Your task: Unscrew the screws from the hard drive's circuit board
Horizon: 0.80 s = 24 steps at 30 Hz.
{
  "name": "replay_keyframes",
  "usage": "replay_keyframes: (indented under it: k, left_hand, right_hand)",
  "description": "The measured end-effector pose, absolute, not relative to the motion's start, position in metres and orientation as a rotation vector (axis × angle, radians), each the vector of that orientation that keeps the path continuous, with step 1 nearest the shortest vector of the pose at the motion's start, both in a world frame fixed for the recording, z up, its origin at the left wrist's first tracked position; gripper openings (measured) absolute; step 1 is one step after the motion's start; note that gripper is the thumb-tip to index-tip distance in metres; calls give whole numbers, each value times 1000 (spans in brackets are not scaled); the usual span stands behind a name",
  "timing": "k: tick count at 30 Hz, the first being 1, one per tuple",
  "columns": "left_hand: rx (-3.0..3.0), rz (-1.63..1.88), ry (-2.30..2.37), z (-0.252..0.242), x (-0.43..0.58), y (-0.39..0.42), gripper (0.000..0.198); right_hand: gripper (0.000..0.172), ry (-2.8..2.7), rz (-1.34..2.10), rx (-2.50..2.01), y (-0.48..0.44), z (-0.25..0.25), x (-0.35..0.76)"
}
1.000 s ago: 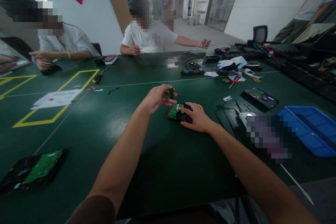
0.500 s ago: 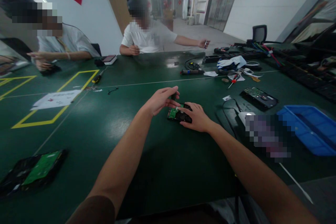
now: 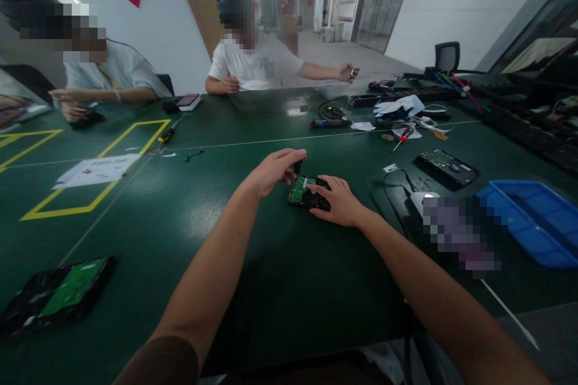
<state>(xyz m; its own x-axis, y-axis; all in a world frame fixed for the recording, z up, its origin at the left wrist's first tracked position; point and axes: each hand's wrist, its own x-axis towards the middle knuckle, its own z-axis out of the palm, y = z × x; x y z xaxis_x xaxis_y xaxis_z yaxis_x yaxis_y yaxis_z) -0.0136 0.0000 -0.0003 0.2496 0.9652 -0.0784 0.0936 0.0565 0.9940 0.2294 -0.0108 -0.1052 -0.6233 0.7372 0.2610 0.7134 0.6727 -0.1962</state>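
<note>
A hard drive (image 3: 298, 192) lies on the green table with its green circuit board facing up. My right hand (image 3: 339, 201) is closed around its right part, thumb on the near edge and fingers across the top, pressing it to the table. My left hand (image 3: 277, 173) is at the drive's far left corner, closed on a short dark screwdriver (image 3: 297, 166) held upright over the board. Only its dark handle shows; the tip is too small to make out.
Another hard drive (image 3: 446, 168) lies right, near a blue tray (image 3: 533, 222) and a cabled device, partly blurred. A third drive (image 3: 58, 295) lies near left. Beyond are a red screwdriver (image 3: 403, 138), gloves (image 3: 397, 107) and a black-yellow screwdriver (image 3: 167, 133). Two people sit across the table.
My left fingers, stretched over the board before, have curled back around the screwdriver, uncovering more of the circuit board. My right hand and the hard drive stay in place.
</note>
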Motion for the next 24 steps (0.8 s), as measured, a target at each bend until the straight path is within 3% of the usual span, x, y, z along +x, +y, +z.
replay_keyframes:
  k: [24]
  left_hand:
    - [921,686,887,-7,-22,9,63]
  right_hand:
    - [72,-2570,98,-1129,-10,-107,230]
